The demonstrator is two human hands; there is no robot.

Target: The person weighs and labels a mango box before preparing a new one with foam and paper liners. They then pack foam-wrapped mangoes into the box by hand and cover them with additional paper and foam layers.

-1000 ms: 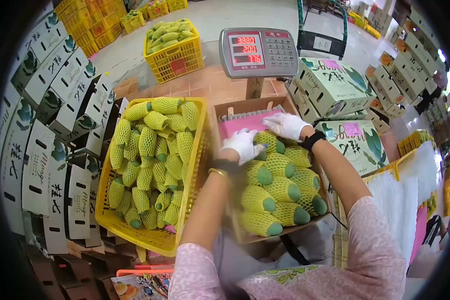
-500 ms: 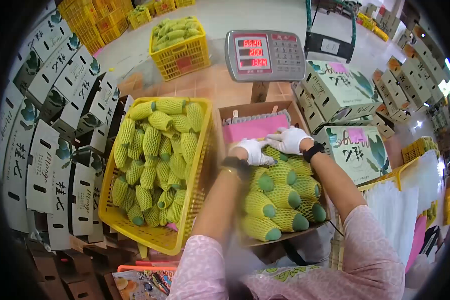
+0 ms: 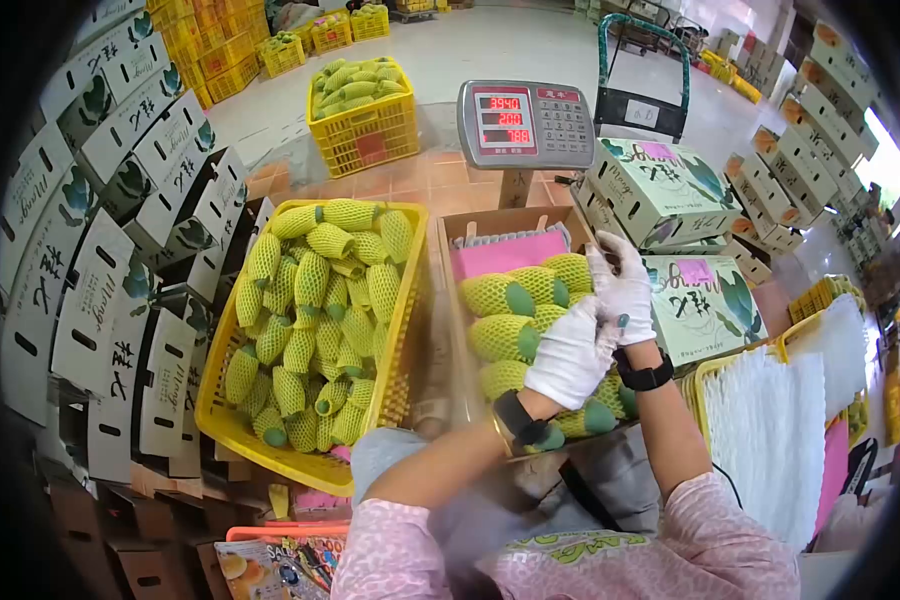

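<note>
Head view shows the left hand [image 3: 570, 352] and the right hand [image 3: 625, 290], both in white gloves, close together and pressing on the netted mangoes [image 3: 515, 300] in the cardboard box [image 3: 448, 250]. I cannot tell if either hand grips one. The box looks very full, so a hard push could bruise a mango or tip the box toward the person. Left of the box sits the yellow crate [image 3: 410, 300], piled high. Behind the box stands the scale [image 3: 526, 122].
</note>
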